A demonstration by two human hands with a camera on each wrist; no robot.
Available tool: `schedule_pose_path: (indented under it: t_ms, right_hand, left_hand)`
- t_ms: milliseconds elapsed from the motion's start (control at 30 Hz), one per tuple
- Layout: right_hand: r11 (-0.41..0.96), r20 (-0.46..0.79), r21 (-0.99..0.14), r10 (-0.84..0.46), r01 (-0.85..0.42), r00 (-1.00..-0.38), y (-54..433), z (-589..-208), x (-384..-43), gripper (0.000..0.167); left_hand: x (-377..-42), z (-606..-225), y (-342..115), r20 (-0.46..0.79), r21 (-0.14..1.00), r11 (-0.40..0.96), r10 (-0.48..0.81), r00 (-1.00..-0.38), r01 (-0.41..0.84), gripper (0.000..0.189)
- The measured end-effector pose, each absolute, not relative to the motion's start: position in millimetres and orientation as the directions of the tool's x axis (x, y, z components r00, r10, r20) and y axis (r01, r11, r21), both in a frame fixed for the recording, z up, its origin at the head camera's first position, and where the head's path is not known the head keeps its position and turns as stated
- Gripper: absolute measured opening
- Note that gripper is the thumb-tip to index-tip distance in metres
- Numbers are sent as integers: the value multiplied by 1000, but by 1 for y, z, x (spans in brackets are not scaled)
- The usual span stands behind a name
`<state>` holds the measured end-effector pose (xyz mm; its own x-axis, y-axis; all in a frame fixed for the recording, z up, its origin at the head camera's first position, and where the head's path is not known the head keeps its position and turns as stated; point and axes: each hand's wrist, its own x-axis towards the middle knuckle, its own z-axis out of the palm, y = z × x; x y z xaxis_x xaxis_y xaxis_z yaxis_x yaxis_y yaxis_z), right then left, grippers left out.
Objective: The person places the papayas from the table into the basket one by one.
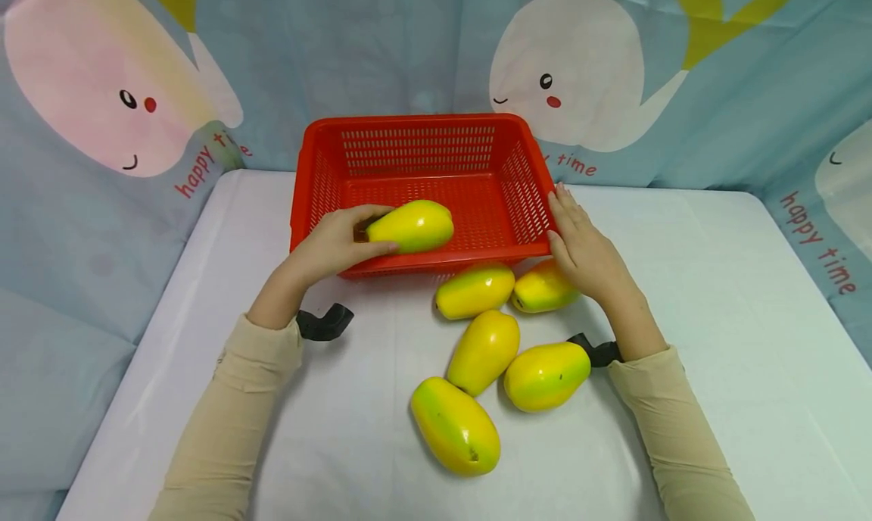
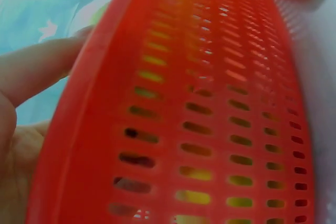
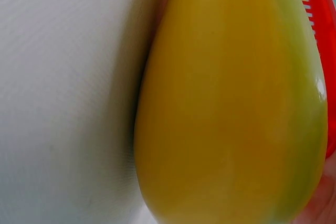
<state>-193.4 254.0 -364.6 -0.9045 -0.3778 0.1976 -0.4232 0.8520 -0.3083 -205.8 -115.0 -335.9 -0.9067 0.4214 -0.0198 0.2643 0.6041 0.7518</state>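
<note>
My left hand (image 1: 341,237) grips a yellow-green papaya (image 1: 418,227) by its narrow end, thumb on the near side, over the front part of a red plastic basket (image 1: 422,260). In the left wrist view the basket's slotted wall (image 2: 210,129) covers much of that hand's work, with fingers (image 2: 37,69) showing past the rim. My right hand (image 1: 589,248) lies with straight fingers along the basket's right front corner. Just under it is another papaya (image 1: 545,288), which fills much of the right wrist view (image 3: 231,103).
Several more papayas lie on the white table (image 1: 341,445) before the basket, one (image 1: 474,291) close to its front wall and another (image 1: 456,426) nearest me. Black wrist mounts (image 1: 325,322) show at both wrists. A blue whale-print curtain (image 1: 409,44) hangs behind.
</note>
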Motion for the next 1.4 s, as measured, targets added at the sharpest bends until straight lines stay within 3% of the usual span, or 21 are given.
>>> schedule_pose_path:
  t_ms: [267,500,667,1000,1400]
  right_hand:
    - [847,195,-319,-382,-426,-903,253,-366,-193,56]
    - [850,200,-307,-381,-427,-902,254,-363,-193,56]
    - [851,191,-312,-379,-422,-906,254,-363,-193,56]
    - [850,198,-319,-373,-419,-907,252,-364,-192,57]
    - [851,195,-320,-371,-416,-908,254,-365,-193,56]
  left_hand:
    - [-206,-331,-129,-74,796,577,388,-919,180,57]
    - [-212,-329,-131,-96,798,565,464,-881,211,52]
    - [-215,-331,-124,-63,808,536,490,-869,244,55]
    - [-213,-335,-116,49,799,544,367,-929,257,57]
    - [-211,-326,-130,-93,752,618,445,-891,231,53]
